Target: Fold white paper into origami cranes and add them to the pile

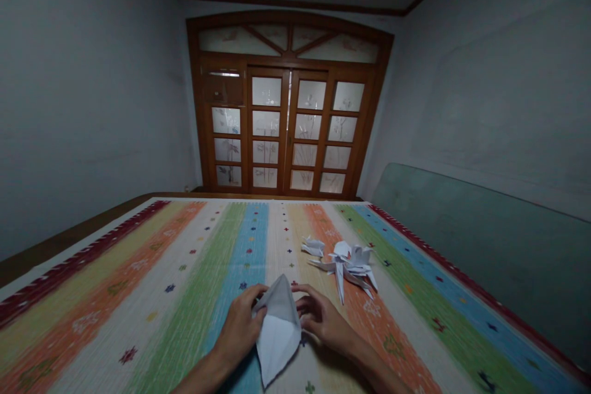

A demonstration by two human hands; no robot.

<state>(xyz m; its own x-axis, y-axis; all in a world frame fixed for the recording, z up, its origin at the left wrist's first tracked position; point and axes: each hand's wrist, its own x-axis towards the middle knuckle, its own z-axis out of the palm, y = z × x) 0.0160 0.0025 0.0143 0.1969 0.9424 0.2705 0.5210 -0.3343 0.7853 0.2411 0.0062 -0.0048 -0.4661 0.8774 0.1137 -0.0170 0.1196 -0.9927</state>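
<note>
A partly folded sheet of white paper (pixel 279 338) lies between my hands at the near middle of the table, its pointed upper flap raised and greyish in shadow. My left hand (pixel 242 320) pinches the paper's left edge, thumb on top and fingers behind. On the other side, my right hand (pixel 323 320) has its fingers bent at the right edge; the index finger reaches toward the flap's tip. Its thumb and fingertips are close together against the paper. Beyond the right hand sits a cluster of folded white paper cranes (pixel 351 265), with a smaller folded paper piece (pixel 314 247) beside it.
A striped, multicoloured cloth (pixel 184 295) covers the table. Along the right side runs a pale green padded headboard-like panel (pixel 484 246) against the wall. Wooden doors with glass panes (pixel 286 129) stand past the far edge.
</note>
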